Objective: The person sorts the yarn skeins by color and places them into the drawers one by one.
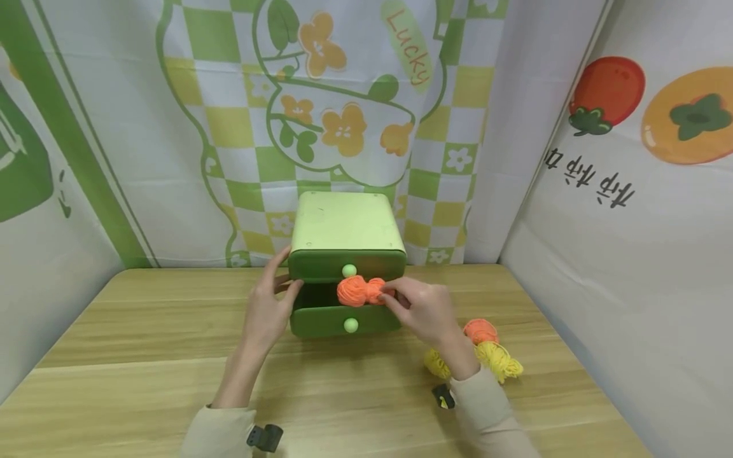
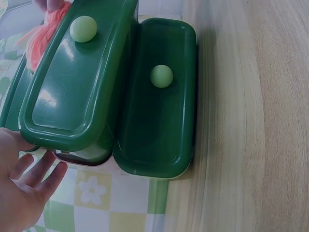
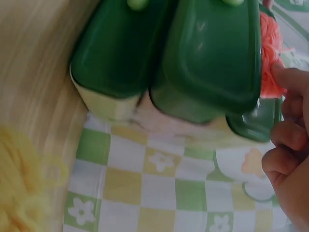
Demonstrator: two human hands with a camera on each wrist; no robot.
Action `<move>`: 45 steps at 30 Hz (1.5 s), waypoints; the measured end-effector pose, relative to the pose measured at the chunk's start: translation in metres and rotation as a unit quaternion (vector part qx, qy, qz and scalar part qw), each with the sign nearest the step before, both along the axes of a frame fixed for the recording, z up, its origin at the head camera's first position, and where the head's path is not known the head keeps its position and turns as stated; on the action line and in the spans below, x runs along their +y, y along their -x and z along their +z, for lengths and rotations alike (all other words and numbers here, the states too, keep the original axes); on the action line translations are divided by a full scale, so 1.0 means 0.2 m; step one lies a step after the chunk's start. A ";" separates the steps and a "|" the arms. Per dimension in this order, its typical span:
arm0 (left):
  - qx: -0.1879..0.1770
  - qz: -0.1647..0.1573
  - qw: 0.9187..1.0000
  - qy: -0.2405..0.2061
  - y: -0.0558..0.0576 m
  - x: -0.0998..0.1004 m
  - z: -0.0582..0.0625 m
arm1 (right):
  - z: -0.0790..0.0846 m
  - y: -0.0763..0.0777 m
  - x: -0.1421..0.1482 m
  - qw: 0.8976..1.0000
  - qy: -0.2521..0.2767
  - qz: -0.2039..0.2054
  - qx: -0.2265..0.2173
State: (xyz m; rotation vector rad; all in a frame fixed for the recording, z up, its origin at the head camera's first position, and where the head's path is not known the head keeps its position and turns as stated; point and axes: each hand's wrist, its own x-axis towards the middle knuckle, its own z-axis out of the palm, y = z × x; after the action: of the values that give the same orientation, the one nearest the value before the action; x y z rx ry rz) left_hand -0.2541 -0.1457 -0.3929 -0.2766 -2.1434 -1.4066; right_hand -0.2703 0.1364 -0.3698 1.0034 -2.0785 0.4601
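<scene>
A wooden table (image 1: 143,331) bears a pale-green cabinet (image 1: 346,222), its middle drawer (image 1: 321,322) pulled out so its inside is reachable. At its left side, the left hand (image 1: 268,308) rests with fingers spread, seemingly steadying it. The right hand (image 1: 424,308) pinches one end of a coral yarn bundle (image 1: 354,291) over the drawer's opening, apparently leaving the rest free. More yarn bundles (image 1: 499,361) lie within reach, by the right forearm.

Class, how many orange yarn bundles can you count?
2: one bundle pinched in the right hand at the open drawer, another bundle on the table beside yellow yarn. Others may be hidden.
</scene>
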 end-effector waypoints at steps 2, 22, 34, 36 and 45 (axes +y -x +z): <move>0.001 -0.001 1.000 -0.001 0.00 0.00 0.00 | -0.01 0.00 -0.03 1.000 0.005 0.004 0.010; -0.008 0.005 1.000 -0.004 0.00 0.01 -0.01 | -0.08 -0.05 -0.20 0.998 0.055 -0.016 0.011; -0.013 0.000 1.000 -0.004 0.00 0.00 0.00 | -0.07 -0.04 -0.19 0.998 0.062 -0.010 -0.003; -0.010 -0.001 1.000 -0.001 0.00 0.00 0.00 | -0.07 -0.04 -0.18 0.998 0.066 -0.012 -0.006; -0.004 0.000 1.000 -0.001 0.00 0.00 0.00 | -0.02 -0.01 -0.10 0.997 0.067 -0.025 -0.008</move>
State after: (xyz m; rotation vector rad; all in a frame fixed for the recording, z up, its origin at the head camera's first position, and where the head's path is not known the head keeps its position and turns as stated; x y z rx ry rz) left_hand -0.2537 -0.1455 -0.3923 -0.2699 -2.1481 -1.4120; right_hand -0.2674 0.1169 -0.3734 0.8706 -2.0513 0.5762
